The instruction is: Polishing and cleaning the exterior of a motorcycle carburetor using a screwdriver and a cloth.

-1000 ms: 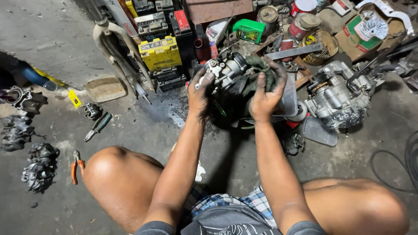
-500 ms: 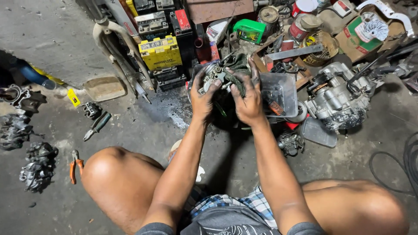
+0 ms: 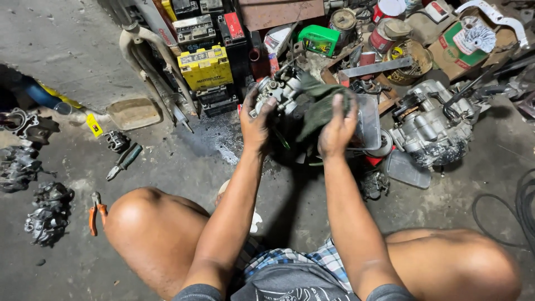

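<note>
While the left hand (image 3: 257,124) clasps a metal carburetor (image 3: 278,92), the right hand (image 3: 336,131) presses a dark green rag (image 3: 320,106) against it. Both grips are clenched, over the oil-stained floor (image 3: 212,150).

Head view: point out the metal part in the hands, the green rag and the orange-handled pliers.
metal part (image 3: 277,89), head view, on its grey body beside the left fingers.
green rag (image 3: 319,106), head view, on the bunched cloth over the part.
orange-handled pliers (image 3: 96,214), head view, on the handles.
</note>
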